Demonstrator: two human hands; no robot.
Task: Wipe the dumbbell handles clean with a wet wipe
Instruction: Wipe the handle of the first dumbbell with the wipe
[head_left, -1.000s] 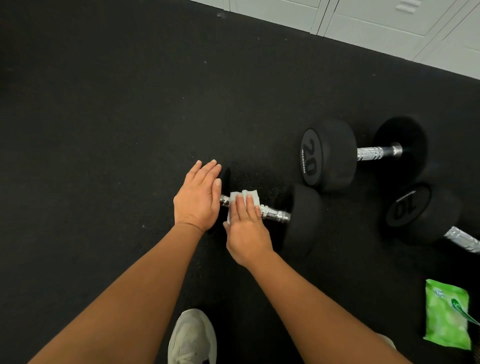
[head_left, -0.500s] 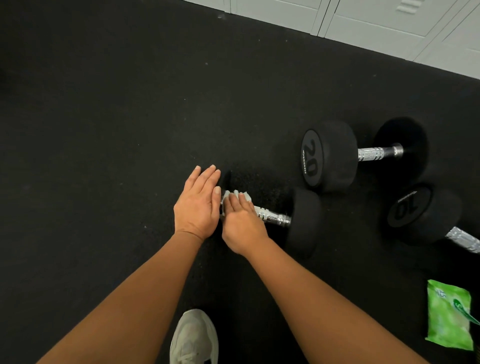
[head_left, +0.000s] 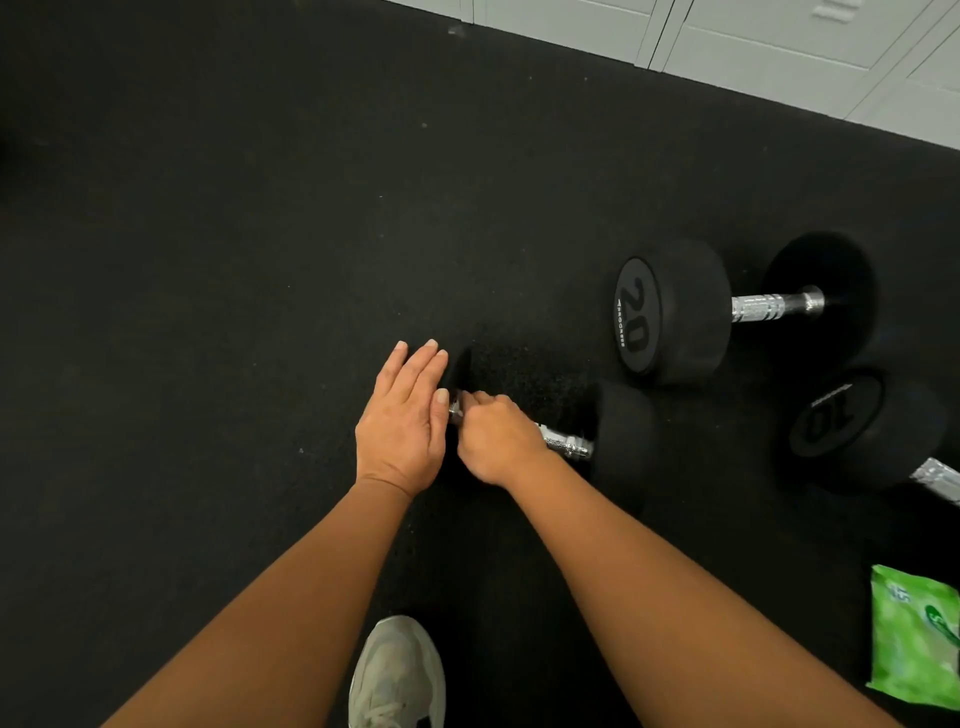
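Head view: the near dumbbell (head_left: 621, 441) lies on the black floor (head_left: 208, 260) just ahead of the person, at the frame's centre; its long axis runs from about 9 o'clock to roughly 4 o'clock. The left hand (head_left: 402, 421) lies flat, fingers straight and together, pressing on the 9 o'clock weight head, which it almost wholly covers. The right hand (head_left: 496, 439) is clenched round the handle (head_left: 563, 441) at its 9 o'clock end, touching the left hand's thumb side; the wet wipe is not visible, presumably tucked inside that fist, though I cannot tell.

The relation that matters: the bare knurled stretch of handle lies at 4 o'clock from the right fist, running to the collar at the far head; a wiping stroke would likely have to slide along that axis, and the right hand is the one on it, the left merely steadying against roll.

At 2 o'clock lies the 20 dumbbell (head_left: 670, 312); at 3 o'clock the 10 dumbbell (head_left: 857, 426); both handles show bare; at 4 o'clock the green wipe packet (head_left: 914, 639); at 6 o'clock a shoe (head_left: 397, 670).
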